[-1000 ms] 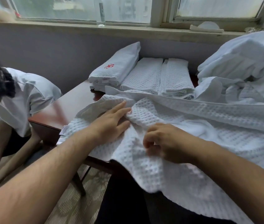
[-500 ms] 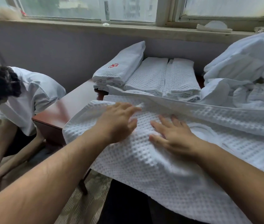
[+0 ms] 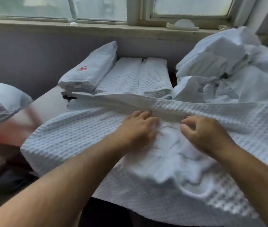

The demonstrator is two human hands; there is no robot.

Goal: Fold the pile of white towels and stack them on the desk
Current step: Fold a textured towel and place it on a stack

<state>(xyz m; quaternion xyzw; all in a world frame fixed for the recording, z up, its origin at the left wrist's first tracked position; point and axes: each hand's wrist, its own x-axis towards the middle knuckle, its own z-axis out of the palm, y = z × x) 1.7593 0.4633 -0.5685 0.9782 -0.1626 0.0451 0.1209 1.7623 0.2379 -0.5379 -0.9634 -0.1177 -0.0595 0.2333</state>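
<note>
A large white waffle towel (image 3: 74,133) lies spread over the desk and hangs off its near edge. A smooth hem band (image 3: 113,99) runs across its far side. My left hand (image 3: 138,128) and my right hand (image 3: 203,135) sit close together at the middle of that band, fingers curled into the cloth, which is bunched between and below them. Behind the band lie folded towels: one with a red mark (image 3: 89,69) and two waffle ones (image 3: 130,76) side by side. The unfolded white pile (image 3: 220,63) rises at the back right.
The red-brown desk (image 3: 15,128) shows bare at the left. A person in a white shirt (image 3: 2,102) bends low beside its left end. A windowsill with a clear glass (image 3: 72,22) runs along the grey wall behind.
Both hands slid away from me across the towel, from its middle to the hem band. Their flat fingers have curled into the cloth, which now bunches between them.
</note>
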